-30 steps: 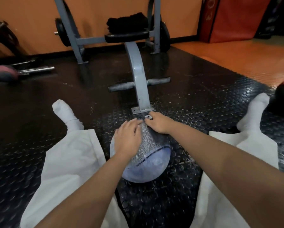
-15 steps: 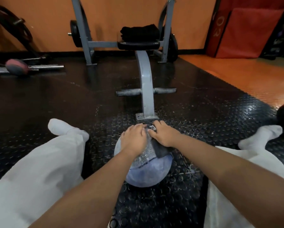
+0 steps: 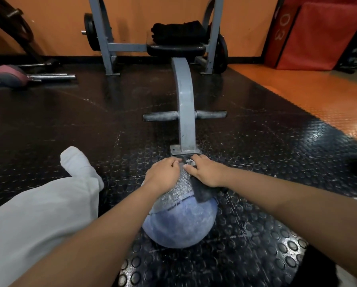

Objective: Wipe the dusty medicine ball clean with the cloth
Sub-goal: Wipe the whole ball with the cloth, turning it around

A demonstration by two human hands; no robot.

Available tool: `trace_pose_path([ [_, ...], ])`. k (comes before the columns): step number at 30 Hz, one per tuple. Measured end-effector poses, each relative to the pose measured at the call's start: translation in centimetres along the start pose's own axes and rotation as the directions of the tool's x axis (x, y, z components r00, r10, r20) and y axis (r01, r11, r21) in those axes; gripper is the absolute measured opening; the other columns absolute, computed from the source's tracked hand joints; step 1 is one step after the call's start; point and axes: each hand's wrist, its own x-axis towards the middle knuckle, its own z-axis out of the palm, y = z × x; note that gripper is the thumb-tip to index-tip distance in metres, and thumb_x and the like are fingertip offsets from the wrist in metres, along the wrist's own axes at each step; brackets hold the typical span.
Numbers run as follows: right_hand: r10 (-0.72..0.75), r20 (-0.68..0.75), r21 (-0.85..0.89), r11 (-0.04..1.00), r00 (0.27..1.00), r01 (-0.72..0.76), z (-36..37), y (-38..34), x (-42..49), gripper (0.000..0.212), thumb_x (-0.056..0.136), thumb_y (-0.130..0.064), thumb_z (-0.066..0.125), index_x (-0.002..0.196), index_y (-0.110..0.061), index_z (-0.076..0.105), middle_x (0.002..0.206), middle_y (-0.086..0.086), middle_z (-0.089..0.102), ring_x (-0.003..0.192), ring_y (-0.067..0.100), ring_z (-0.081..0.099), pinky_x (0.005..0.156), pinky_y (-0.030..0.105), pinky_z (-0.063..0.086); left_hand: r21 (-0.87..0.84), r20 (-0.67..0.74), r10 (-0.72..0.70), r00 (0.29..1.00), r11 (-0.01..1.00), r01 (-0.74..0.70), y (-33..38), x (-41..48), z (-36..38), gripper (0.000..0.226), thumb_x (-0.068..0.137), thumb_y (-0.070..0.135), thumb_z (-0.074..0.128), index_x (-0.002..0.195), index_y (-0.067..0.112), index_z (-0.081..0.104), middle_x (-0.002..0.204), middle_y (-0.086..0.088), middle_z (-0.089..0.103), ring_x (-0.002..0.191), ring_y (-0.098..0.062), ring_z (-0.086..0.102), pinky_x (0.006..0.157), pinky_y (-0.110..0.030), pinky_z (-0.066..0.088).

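the medicine ball (image 3: 181, 222) sits on the studded black floor (image 3: 256, 235) between our outstretched legs, just short of the foot of a grey post (image 3: 184, 150). our left hand (image 3: 163, 177) lies over the crown of the ball, fingers curled down its far side, holding it steady. our right hand (image 3: 207, 172) clutches the dark cloth (image 3: 202, 193), bunched under the palm against the ball's upper right.

the blue lower half looks chalky, and so does the textured grey panel, so we judge the wiping far from finished. to do this stroke well we would keep the left hand bearing down so the ball cannot roll, and draw the cloth toward us in long overlapping passes rather than short dabs. the textured panel probably traps dust in its pattern, so firmer pressure seems wise there. once the top is done we would turn the ball to bring the underside up, and refold the cloth to a fresh face.
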Motion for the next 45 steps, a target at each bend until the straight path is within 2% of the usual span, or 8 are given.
trace_pose_path([
  [10,0.208,-0.172,0.368,0.92,0.963,-0.134,2.1,0.0,2.0,0.045,0.103,-0.036,0.025,0.14,-0.014,0.037,0.14,0.016,0.041,0.129,0.033,0.036,0.109,0.046,0.028,-0.071,0.018,-0.115,0.993,0.991,0.116,0.6,1.6,0.0,0.041,0.1,0.035,0.027,0.126,0.036,0.058,0.115,-0.002,0.068,0.105,-0.032,0.063,0.082,-0.038,0.047],
  [14,0.206,-0.263,0.294,0.948,0.943,-0.125,3.4,-1.0,1.9,0.042,0.101,-0.038,0.025,0.136,-0.02,0.041,0.135,0.012,0.043,0.124,0.036,0.041,0.104,0.052,0.032,-0.091,0.046,-0.134,0.99,0.986,0.138,0.5,1.6,-0.6,0.04,0.099,0.03,0.03,0.128,0.031,0.058,0.116,-0.002,0.066,0.102,-0.032,0.063,0.078,-0.036,0.046],
  [20,0.212,-0.118,0.39,0.908,0.97,-0.151,1.9,0.0,4.5,0.036,0.101,-0.022,0.029,0.123,-0.006,0.052,0.133,0.018,0.051,0.117,0.031,0.049,0.098,0.038,0.037,-0.093,-0.005,-0.067,0.998,0.993,0.066,1.0,0.4,0.1,0.032,0.098,0.036,0.035,0.118,0.035,0.06,0.11,0.006,0.066,0.093,-0.02,0.061,0.074,-0.033,0.045],
  [26,0.108,-0.423,0.217,0.976,0.899,-0.015,4.8,-1.9,-0.4,0.036,0.099,-0.036,0.031,0.13,-0.025,0.045,0.131,-0.001,0.048,0.12,0.024,0.043,0.102,0.05,0.035,-0.178,-0.018,-0.114,0.993,0.978,0.109,0.2,1.3,-0.7,0.026,0.098,0.027,0.039,0.094,0.026,0.065,0.101,0.0,0.068,0.085,-0.023,0.059,0.072,-0.033,0.043],
  [31,0.138,-0.205,0.459,0.888,0.969,-0.029,2.5,-0.4,3.2,0.029,0.097,-0.028,0.037,0.117,-0.017,0.056,0.124,0.009,0.058,0.108,0.026,0.053,0.089,0.034,0.04,-0.348,0.017,-0.039,0.999,0.937,0.043,-0.3,0.2,-0.8,0.018,0.097,0.031,0.051,0.098,0.032,0.069,0.102,0.008,0.07,0.091,-0.012,0.063,0.086,-0.035,0.049],
  [34,0.181,-0.124,0.47,0.877,0.976,-0.103,2.3,0.8,4.1,0.026,0.1,-0.024,0.033,0.094,-0.016,0.057,0.115,0.01,0.059,0.099,0.022,0.051,0.081,0.031,0.035,-0.359,-0.053,-0.062,0.997,0.932,0.039,0.2,-0.6,-0.2,0.022,0.097,0.03,0.049,0.096,0.036,0.07,0.078,0.01,0.07,0.051,0.002,0.052,0.054,-0.025,0.042],
  [36,0.173,-0.148,0.484,0.871,0.974,-0.081,2.8,1.2,3.3,0.026,0.101,-0.028,0.031,0.097,-0.02,0.055,0.108,0.005,0.057,0.101,0.023,0.053,0.085,0.033,0.038,-0.37,-0.059,-0.091,0.994,0.927,0.062,0.6,-0.8,-0.4,0.024,0.098,0.027,0.048,0.096,0.033,0.071,0.062,0.007,0.064,0.036,-0.001,0.039,0.044,-0.023,0.029],
  [45,-0.004,-0.096,0.336,0.941,0.995,0.036,3.8,4.0,0.4,0.06,0.098,-0.049,0.028,0.142,-0.009,0.034,0.143,0.014,0.039,0.132,0.026,0.037,0.112,0.042,0.028,-0.362,-0.052,-0.053,0.997,0.932,0.03,1.0,-0.7,-0.7,0.024,0.095,0.027,0.053,0.079,0.037,0.068,0.091,0.001,0.075,0.074,-0.022,0.063,0.071,-0.035,0.049],
])
